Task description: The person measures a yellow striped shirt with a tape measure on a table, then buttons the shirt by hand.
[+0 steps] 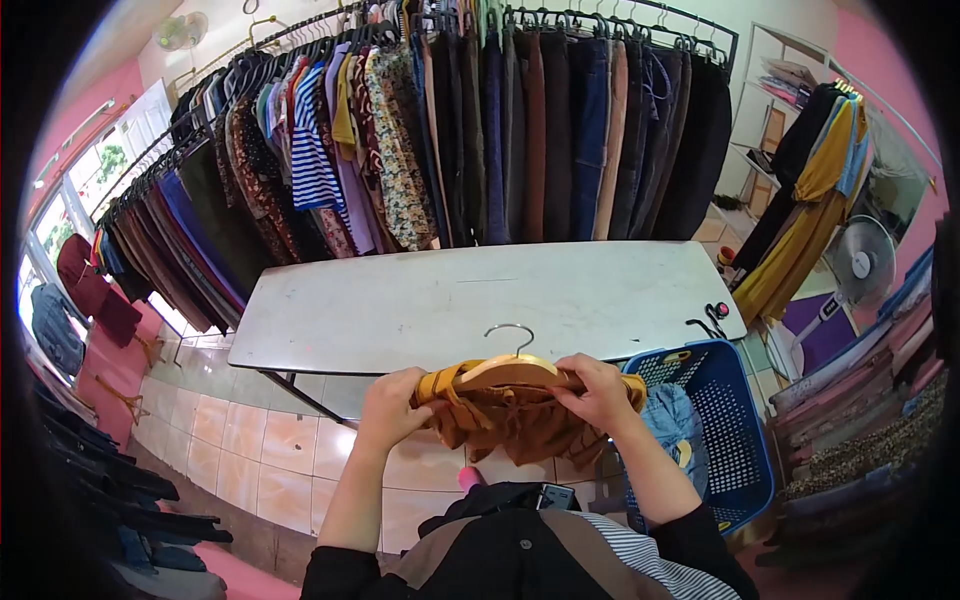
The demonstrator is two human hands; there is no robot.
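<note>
A mustard-brown garment (520, 425) hangs bunched between my two hands at the near edge of the white table. Inside its upper part sits a wooden hanger (510, 372), its metal hook pointing up over the tabletop. My left hand (396, 402) grips the garment's left side, with the thumb over the cloth. On the other side my right hand (596, 392) is closed on the garment near the hanger's right end. The lower folds of the garment hang below the table edge.
The white table (440, 300) spans the middle. A blue basket (735, 430) holding light-blue denim (672, 430) stands at the right. Black scissors (712, 322) lie at the table's right end. Clothes racks line the back and sides; a fan (860, 262) stands at far right.
</note>
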